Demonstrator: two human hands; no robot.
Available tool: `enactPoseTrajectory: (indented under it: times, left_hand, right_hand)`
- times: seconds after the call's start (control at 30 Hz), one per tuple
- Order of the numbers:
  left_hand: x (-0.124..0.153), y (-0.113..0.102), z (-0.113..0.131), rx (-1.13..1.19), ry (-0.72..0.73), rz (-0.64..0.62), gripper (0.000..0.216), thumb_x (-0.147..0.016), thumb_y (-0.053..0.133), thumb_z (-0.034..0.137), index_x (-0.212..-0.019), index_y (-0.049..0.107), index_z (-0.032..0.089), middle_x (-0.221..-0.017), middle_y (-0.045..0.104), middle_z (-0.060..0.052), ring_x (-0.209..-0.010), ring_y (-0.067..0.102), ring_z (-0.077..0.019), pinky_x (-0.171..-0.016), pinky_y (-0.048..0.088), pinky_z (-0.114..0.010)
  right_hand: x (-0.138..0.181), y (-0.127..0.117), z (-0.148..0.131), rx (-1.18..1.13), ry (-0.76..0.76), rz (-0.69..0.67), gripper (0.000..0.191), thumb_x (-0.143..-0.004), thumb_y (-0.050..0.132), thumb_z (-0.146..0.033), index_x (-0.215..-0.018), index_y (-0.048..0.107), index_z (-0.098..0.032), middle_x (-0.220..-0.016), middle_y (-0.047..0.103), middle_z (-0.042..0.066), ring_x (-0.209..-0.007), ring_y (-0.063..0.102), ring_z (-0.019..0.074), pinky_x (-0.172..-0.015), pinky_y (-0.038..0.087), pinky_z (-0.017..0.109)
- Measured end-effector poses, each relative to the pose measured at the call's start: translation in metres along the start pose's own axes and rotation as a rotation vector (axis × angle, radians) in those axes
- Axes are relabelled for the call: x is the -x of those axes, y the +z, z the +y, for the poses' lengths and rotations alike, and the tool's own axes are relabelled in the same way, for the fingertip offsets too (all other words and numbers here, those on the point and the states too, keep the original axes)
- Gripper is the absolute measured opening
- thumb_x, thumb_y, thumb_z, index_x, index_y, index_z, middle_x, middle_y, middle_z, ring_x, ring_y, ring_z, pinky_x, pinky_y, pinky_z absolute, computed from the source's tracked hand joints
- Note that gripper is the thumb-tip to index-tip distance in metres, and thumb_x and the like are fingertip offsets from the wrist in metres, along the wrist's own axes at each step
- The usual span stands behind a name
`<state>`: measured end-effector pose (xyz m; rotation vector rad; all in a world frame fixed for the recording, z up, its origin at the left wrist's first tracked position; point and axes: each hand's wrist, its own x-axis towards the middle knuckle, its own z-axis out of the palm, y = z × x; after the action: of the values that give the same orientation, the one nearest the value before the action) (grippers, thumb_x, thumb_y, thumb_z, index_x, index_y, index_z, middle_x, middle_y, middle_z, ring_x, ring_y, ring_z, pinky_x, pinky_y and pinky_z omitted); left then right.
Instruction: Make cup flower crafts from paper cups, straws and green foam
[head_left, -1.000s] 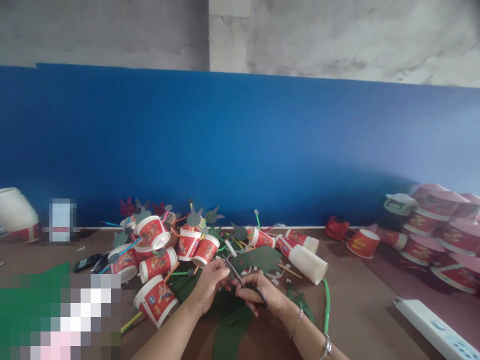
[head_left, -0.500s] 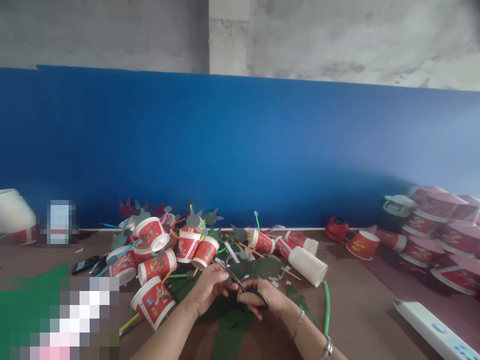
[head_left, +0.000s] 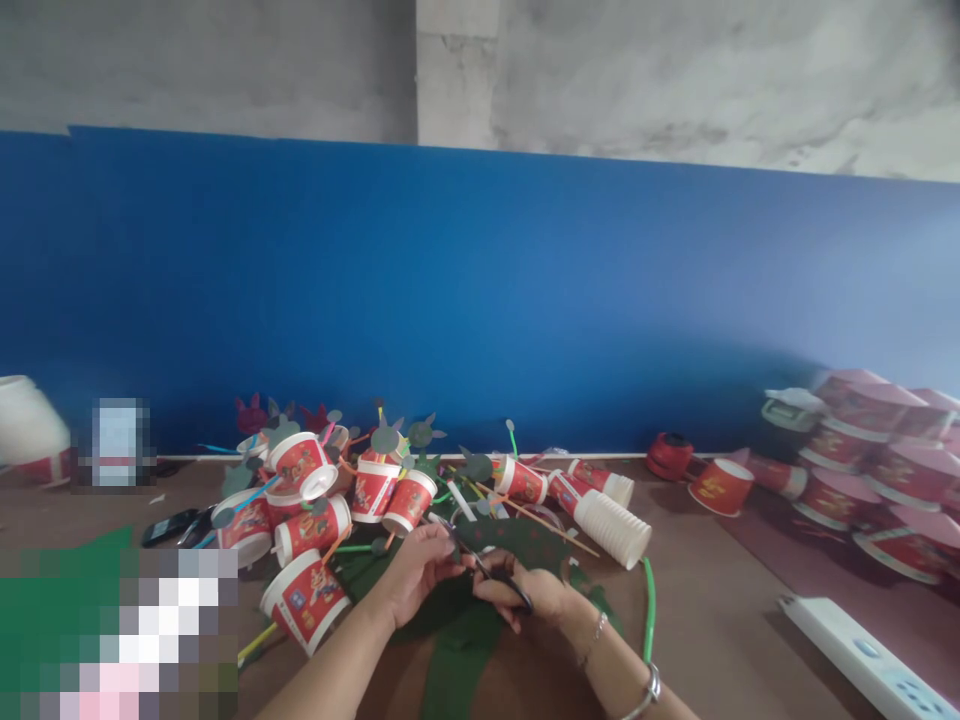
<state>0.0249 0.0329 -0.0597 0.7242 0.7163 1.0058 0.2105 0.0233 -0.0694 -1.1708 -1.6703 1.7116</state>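
My right hand is closed round the dark handles of a pair of scissors, whose blades point up and left toward my other hand. Pinched in the fingers of my left hand is a small dark piece, mostly covered by the fingertips and close to the blades; its material is too small to tell. Dark green sheet material lies on the table under both hands. Several red printed paper cups with pipe-cleaner limbs and grey cut-out shapes are heaped left of my left hand.
A nested stack of paper cups lies right of my hands, beside a green pipe cleaner. A white power strip is at the right front. Red tubs are piled at far right. A blue panel rises behind the table.
Both hands keep nearly the same place and grip. The scissors and the fingers have shifted only slightly, and the whole view has moved a little.
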Motion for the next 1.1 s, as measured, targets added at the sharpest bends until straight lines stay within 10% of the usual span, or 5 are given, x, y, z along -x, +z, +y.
enactPoseTrajectory:
  times: [0.4,0.7,0.9,1.1]
  left_hand:
    - [0.000,0.009,-0.007,0.108,0.090,0.017,0.025,-0.061,0.074,0.021,-0.057,0.050,0.017,-0.067,0.066,0.001,-0.071,0.066,-0.0148,-0.071,0.050,-0.024]
    - [0.002,0.010,-0.015,-0.111,-0.096,-0.155,0.020,-0.056,0.060,0.012,-0.063,0.043,0.018,-0.064,0.066,-0.001,-0.055,0.062,-0.0118,-0.048,0.042,-0.018]
    - [0.001,0.009,-0.012,-0.116,-0.107,-0.114,0.019,-0.063,0.059,0.025,-0.076,0.046,0.021,-0.054,0.050,0.008,-0.034,0.033,-0.0029,-0.032,0.010,-0.015]
    - [0.001,0.013,-0.011,-0.310,0.045,0.019,0.026,-0.065,0.069,0.035,-0.068,0.051,0.017,-0.043,0.038,0.010,-0.033,0.018,-0.0010,-0.034,0.006,-0.017]
  right_hand:
    - [-0.008,0.023,-0.006,-0.153,-0.367,0.534,0.041,-0.066,0.069,-0.051,-0.082,0.061,-0.015,-0.071,0.067,0.006,-0.066,0.061,0.0219,-0.061,0.050,0.031]
    - [-0.009,0.021,-0.011,-0.417,-0.362,0.574,0.033,-0.062,0.073,-0.040,-0.077,0.049,-0.021,-0.052,0.049,-0.007,-0.043,0.042,0.0086,-0.042,0.037,0.020]
    - [-0.001,0.017,-0.019,-0.374,-0.286,0.394,0.022,-0.061,0.068,-0.027,-0.074,0.051,-0.019,-0.053,0.048,-0.007,-0.044,0.039,0.0068,-0.041,0.030,0.018]
    - [-0.004,0.017,-0.017,-0.320,-0.326,0.376,0.030,-0.064,0.071,-0.034,-0.083,0.055,-0.018,-0.064,0.056,-0.004,-0.054,0.048,0.0105,-0.050,0.037,0.021]
